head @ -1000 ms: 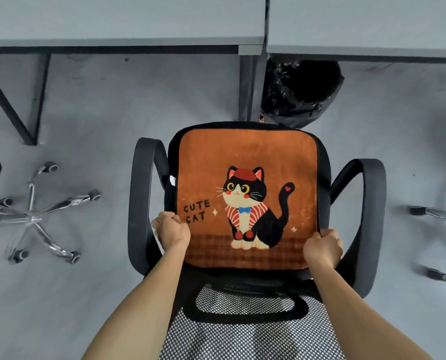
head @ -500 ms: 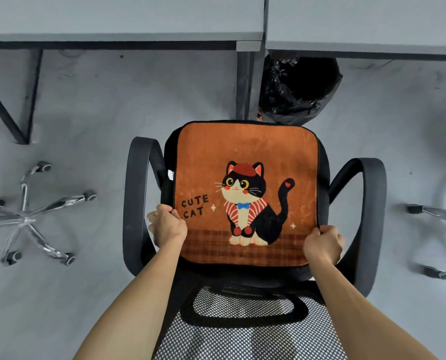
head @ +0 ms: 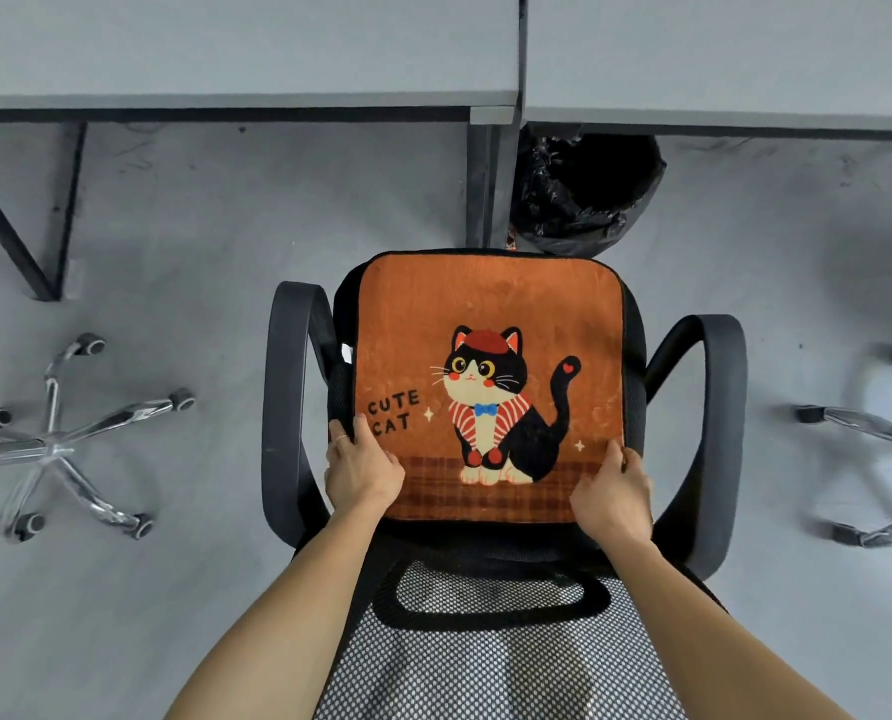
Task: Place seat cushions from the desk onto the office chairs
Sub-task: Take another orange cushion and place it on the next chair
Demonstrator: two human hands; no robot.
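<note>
Pretty plain office floor (head: 199, 241), grey and a bit scuffed. Two grey worktops (head: 236, 49) butt together along the top, on dark metal legs (head: 480, 184). A bin with a black liner (head: 586, 194) sits under the seam. Chrome caster bases (head: 64, 439) poke in at both sides.

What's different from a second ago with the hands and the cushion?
Both hands opened: the left hand and right hand, earlier fisted on the cushion's near corners, now lie flat on them, fingers forward. The cushion sits on the chair much as before; bin unchanged.
</note>
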